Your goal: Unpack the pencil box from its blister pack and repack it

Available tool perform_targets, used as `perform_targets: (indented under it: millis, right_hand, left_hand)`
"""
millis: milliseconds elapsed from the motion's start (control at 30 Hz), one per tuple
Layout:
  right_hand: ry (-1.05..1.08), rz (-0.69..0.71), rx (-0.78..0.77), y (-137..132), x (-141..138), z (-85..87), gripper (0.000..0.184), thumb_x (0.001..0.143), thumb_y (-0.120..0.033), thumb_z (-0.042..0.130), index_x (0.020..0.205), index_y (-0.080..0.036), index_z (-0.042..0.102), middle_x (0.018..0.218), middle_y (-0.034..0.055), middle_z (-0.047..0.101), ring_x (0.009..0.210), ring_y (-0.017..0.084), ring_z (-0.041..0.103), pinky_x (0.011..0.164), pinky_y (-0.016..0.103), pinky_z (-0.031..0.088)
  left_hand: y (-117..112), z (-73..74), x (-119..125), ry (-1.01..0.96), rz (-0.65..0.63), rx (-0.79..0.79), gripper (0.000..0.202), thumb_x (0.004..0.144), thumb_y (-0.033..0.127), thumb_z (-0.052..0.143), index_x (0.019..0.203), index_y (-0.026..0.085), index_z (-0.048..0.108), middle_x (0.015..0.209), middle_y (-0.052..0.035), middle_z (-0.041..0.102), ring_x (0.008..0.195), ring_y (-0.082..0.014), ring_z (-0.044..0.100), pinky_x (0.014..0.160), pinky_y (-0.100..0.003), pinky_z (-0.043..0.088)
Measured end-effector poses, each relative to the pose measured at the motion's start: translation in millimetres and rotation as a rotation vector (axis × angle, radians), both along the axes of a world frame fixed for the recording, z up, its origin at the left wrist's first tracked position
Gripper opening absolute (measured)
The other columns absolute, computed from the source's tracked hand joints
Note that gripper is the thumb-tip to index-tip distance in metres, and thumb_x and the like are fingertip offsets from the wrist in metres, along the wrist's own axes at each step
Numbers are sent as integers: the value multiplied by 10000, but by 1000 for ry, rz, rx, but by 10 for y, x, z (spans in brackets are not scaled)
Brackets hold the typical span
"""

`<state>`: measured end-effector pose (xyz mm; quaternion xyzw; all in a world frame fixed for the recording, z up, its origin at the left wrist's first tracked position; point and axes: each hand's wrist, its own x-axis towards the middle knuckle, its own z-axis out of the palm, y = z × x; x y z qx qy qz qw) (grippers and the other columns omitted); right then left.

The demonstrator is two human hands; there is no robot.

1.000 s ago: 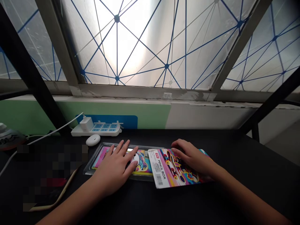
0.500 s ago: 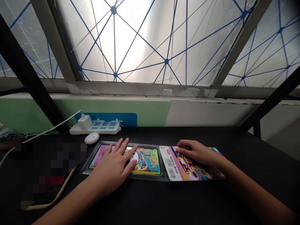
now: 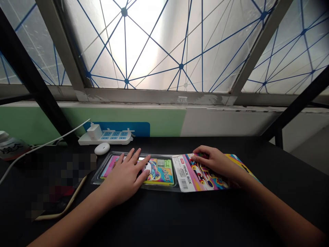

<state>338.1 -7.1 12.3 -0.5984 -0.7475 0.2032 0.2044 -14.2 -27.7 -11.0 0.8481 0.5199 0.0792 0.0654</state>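
A colourful pencil box (image 3: 160,170) lies in a clear plastic tray (image 3: 99,174) on the black desk (image 3: 180,219). My left hand (image 3: 127,175) lies flat on it, fingers spread. To the right lies a printed card insert (image 3: 189,175) marked "PENCIL BOX", its left edge next to the tray. My right hand (image 3: 217,163) rests on the card with fingers bent, fingertips pressing its far edge.
A white power strip (image 3: 106,137) with a plugged charger and cable sits at the back left by the wall. A white oval case (image 3: 102,148) lies in front of it. A tan strap and blurred items lie at the left. Window frames rise behind the desk.
My right hand has slid the card insert to the right, off the pencil box, uncovering the box's right end. My left hand has stayed flat on the box.
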Motion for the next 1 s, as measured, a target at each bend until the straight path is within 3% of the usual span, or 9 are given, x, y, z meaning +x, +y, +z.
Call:
perform_targets:
  millis: [167, 300, 433, 533, 667, 800, 1000]
  right_hand:
    - [43, -40, -13, -90, -301, -111, 367, 868, -567, 574, 927, -220, 678, 899, 58, 706, 744, 217, 635, 641, 324, 489]
    - [41, -27, -15, -118, -451, -180, 380, 893, -585, 546, 931, -222, 654, 919, 64, 694, 771, 225, 633, 641, 322, 479]
    - [13, -10, -11, -100, -428, -187, 392, 906, -597, 528, 935, -224, 645, 963, 73, 689, 848, 241, 634, 710, 340, 479]
    - [-20, -3, -40, -64, -294, -146, 401, 901, -597, 527, 943, -218, 653, 968, 77, 687, 850, 245, 631, 730, 354, 484]
    - [-31, 77, -119, -21, -26, -81, 470, 857, -625, 584, 1081, -217, 648, 1074, 81, 671, 943, 269, 637, 816, 371, 508]
    - [-26, 167, -151, -27, 75, -49, 694, 768, -621, 707, 1330, -252, 534, 1346, 93, 552, 1195, 304, 562, 995, 381, 466]
    - [-116, 188, -123, -38, -419, 81, 728, 760, -651, 698, 1353, -265, 525, 1415, 123, 497, 1273, 361, 496, 1072, 493, 381]
  left_hand:
    - [-68, 13, 124, -117, 22, -9, 557, 1004, 557, 350, 1500, 317, 431, 1635, -70, 248, 1516, -338, 155, 1174, -633, 153]
    - [-222, 95, 279, -434, -6, -90, 496, 1014, 527, 363, 1432, 307, 515, 1638, -36, 266, 1509, -308, 213, 1194, -571, 194]
    - [-267, 220, 245, -830, 13, -143, 394, 996, 499, 432, 1277, 304, 628, 1590, -24, 382, 1431, -298, 395, 1132, -441, 380]
    - [-154, 259, 116, -949, 79, -68, 354, 976, 485, 470, 1162, 263, 673, 1519, -43, 485, 1394, -310, 441, 1130, -431, 378]
    - [21, 146, 18, -1045, 196, -16, 380, 1002, 494, 404, 1120, 248, 669, 1449, -48, 560, 1389, -285, 447, 1168, -441, 305]
    - [38, 0, 62, -1231, 126, -79, 486, 1034, 538, 280, 1177, 234, 631, 1438, -64, 574, 1408, -247, 432, 1177, -433, 288]
    - [-6, 23, 120, -1445, 58, -104, 605, 1014, 630, 190, 1188, 207, 587, 1441, -101, 565, 1428, -240, 403, 1190, -441, 247]
